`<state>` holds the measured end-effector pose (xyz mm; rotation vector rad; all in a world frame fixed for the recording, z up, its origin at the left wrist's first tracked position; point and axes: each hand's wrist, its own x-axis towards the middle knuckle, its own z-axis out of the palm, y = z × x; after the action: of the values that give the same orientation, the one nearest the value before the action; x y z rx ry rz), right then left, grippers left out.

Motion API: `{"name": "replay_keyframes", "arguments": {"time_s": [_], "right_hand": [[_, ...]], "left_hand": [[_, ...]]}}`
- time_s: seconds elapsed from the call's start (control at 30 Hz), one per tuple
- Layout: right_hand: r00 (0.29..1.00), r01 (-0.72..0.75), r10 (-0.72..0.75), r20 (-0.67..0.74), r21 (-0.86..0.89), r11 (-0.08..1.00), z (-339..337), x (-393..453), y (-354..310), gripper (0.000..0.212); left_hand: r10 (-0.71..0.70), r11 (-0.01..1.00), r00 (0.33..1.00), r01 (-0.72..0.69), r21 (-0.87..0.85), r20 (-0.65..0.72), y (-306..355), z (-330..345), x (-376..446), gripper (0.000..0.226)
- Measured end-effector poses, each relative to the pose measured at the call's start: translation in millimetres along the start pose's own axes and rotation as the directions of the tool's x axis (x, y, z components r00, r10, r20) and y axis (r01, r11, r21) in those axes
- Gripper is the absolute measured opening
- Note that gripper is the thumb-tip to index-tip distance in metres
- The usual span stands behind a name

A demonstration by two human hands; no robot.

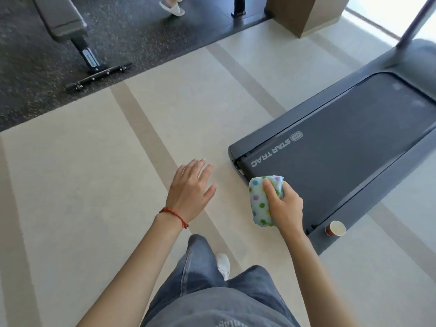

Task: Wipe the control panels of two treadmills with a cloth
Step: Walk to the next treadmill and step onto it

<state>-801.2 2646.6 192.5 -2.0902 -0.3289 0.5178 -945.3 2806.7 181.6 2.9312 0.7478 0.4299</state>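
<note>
**Cloth in hand at the foot of the treadmill**

We are looking straight down, and the right hand is gripping a folded cloth, white with coloured dots, fingers wrapped round it and the forefinger lying along the top. The bundle is hovering over the near end of the treadmill, just above the corner of the dark belt where the lettering STAR TRAC is showing upside down. No control panel is showing from this angle; only the deck and one upright post at the top right are making it into the picture.

The left hand is hanging out in front, empty, fingers spread loosely and palm turned down over the pale floor, well to the left of the treadmill. A red string bracelet is sitting on that wrist.

Down below, blue jeans are filling the bottom of the view, with one white shoe peeking out on the floor between the legs.

A small paper cup is resting on the near right corner of the treadmill frame. Up at the top left, a dark weight bench is standing on the speckled black mat, and a foot in a white slipper is showing at the top edge.
</note>
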Motion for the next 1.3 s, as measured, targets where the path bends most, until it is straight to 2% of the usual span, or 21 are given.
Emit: {"name": "replay_keyframes", "arguments": {"time_s": [0.13, 0.27, 0.43, 0.57, 0.77, 1.3], "right_hand": [[0.987, -0.095, 0.100, -0.128, 0.042, 0.995, -6.1, 33.0, 1.8, 0.037], [0.940, -0.182, 0.208, -0.270, 0.121, 0.976, -12.1, 66.3, -0.2, 0.044], [0.832, -0.257, 0.342, -0.436, 0.245, 0.935, -23.0, 99.7, -3.8, 0.043], [0.742, -0.288, 0.414, -0.527, 0.307, 0.907, -38.8, 118.9, -2.6, 0.042], [0.671, -0.290, 0.428, -0.606, 0.316, 0.903, -80.3, 158.8, 10.1, 0.037], [0.659, -0.191, 0.393, -0.642, 0.362, 0.912, -225.7, 299.6, 35.7, 0.031]], "left_hand": [[0.161, 0.986, 0.986, -0.160, -0.042, 0.035, 5.1, 20.6, 67.5, 0.048], [0.328, 0.942, 0.941, -0.319, -0.099, 0.082, 10.3, 41.7, 133.8, 0.048], [0.517, 0.852, 0.848, -0.499, -0.158, 0.113, 23.2, 61.1, 206.9, 0.050], [0.605, 0.794, 0.785, -0.580, -0.181, 0.137, 42.0, 77.1, 253.5, 0.051], [0.688, 0.722, 0.715, -0.657, -0.214, 0.126, 96.5, 103.8, 311.3, 0.052], [0.690, 0.713, 0.722, -0.666, -0.220, 0.052, 239.3, 143.5, 454.5, 0.051]]}}
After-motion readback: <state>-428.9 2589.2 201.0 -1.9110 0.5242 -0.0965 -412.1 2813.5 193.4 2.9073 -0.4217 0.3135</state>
